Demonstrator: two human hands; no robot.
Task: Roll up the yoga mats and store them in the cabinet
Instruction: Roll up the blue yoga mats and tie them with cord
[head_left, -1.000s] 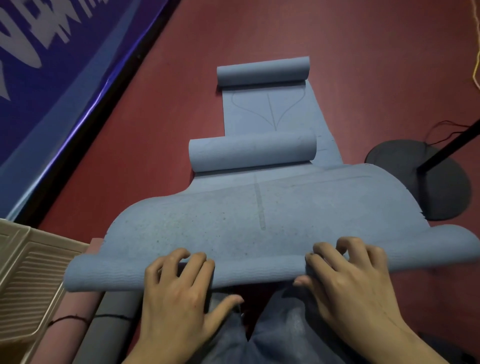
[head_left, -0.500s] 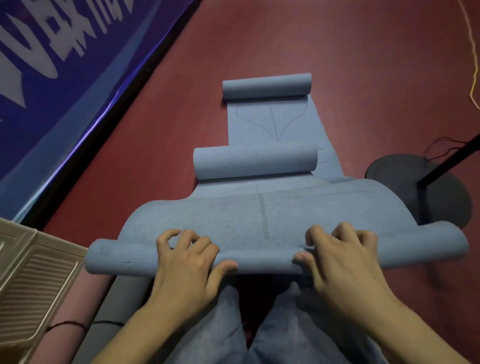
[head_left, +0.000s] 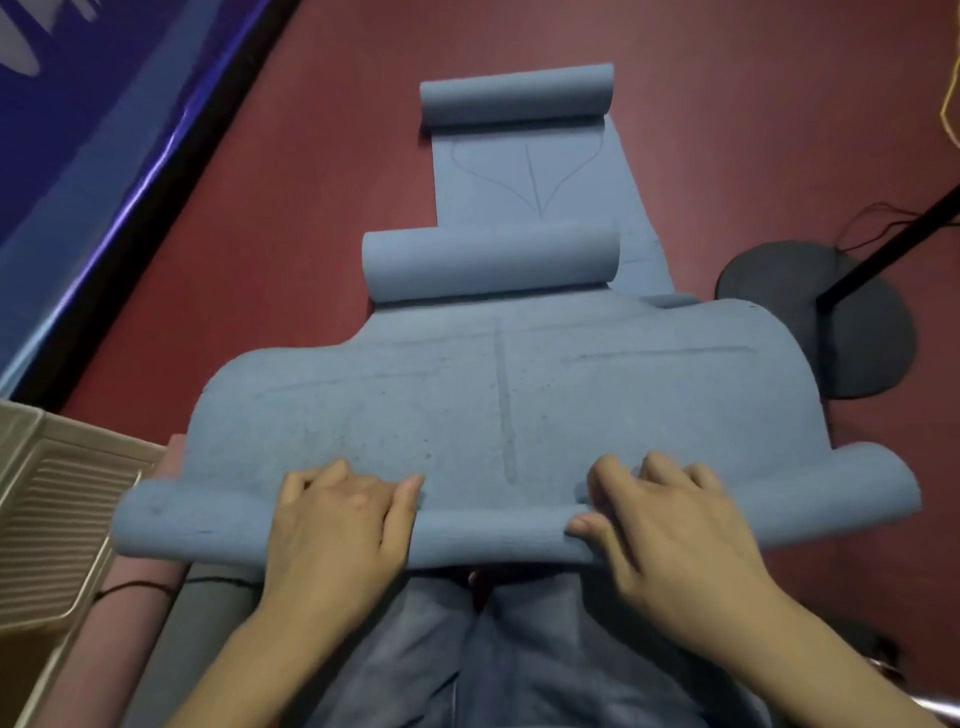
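We are gripping near rolled edge of blue yoga mat (head_left: 519, 395) on red floor (head_left: 311, 208): left hand (head_left: 343, 525) and right hand (head_left: 670, 530) curled over roll, set apart. Two more mats lying beyond, part-rolled.

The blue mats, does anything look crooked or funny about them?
Yes. The far mat lies slightly askew: its right edge runs out slanted past the nearer mat's far roll. The near roll under the left hand and right hand sags in the middle. No tears show.
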